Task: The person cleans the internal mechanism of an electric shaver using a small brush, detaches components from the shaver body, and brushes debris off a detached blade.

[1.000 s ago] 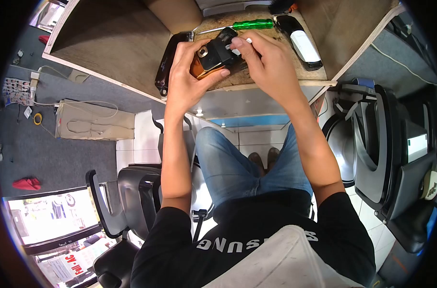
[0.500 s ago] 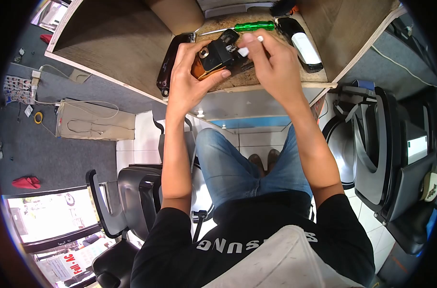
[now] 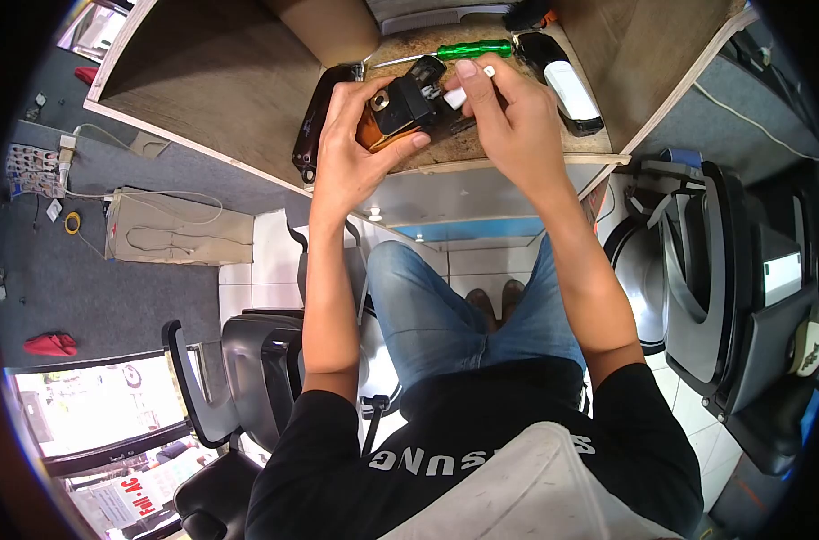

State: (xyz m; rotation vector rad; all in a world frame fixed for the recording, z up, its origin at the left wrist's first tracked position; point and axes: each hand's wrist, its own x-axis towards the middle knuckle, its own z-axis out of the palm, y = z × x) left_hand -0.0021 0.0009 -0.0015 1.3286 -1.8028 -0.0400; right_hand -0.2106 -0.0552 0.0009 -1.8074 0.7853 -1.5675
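Observation:
My left hand (image 3: 345, 144) is wrapped round a black and orange device (image 3: 405, 106) that looks like an opened hair clipper, fingers behind it and thumb along its near side. Metal parts show at its right end. My right hand (image 3: 517, 117) pinches a small white stick-like tool (image 3: 457, 97) between thumb and fingers, with its tip close to those metal parts. Whether the tip touches them I cannot tell. Behind both hands lies a screwdriver (image 3: 474, 50) with a green handle. A dark casing (image 3: 318, 126) rests left of my left hand.
A black clipper-like piece with a white label (image 3: 567, 88) lies right of my right hand on the wooden shelf (image 3: 445, 164). Wooden side panels (image 3: 220, 72) enclose the shelf at left and right. Black salon chairs (image 3: 265, 360) stand on both sides of me.
The white tool and the fingers of my right hand have shifted very slightly at the device's right end. My left hand keeps its hold in nearly the same place.

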